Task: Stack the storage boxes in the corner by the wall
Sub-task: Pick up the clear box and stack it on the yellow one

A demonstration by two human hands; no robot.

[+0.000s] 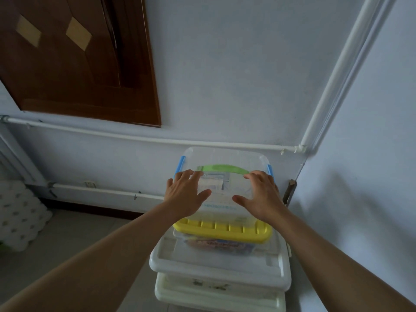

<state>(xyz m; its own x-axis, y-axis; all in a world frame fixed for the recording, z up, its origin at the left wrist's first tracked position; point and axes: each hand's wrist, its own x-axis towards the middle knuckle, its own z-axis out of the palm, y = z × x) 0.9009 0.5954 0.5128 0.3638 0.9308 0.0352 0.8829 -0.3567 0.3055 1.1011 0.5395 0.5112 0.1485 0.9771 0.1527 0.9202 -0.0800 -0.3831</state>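
A stack of storage boxes stands in the corner by the wall. On top is a clear box (225, 158) with a green handle (221, 168) and blue side clips. It sits on a box with a yellow lid (221, 230), which rests on a larger white-lidded box (216, 264) with another white box (216, 296) beneath. My left hand (185, 194) lies flat on the clear lid's left side, fingers spread. My right hand (262, 194) lies flat on its right side, fingers spread. Neither hand grips anything.
White pipes (135, 137) run along the wall and up the corner (337, 70). A brown wooden door (74, 57) is at upper left. Packs of toilet rolls (18, 212) sit on the floor at left. A wooden stick (289, 191) leans in the corner.
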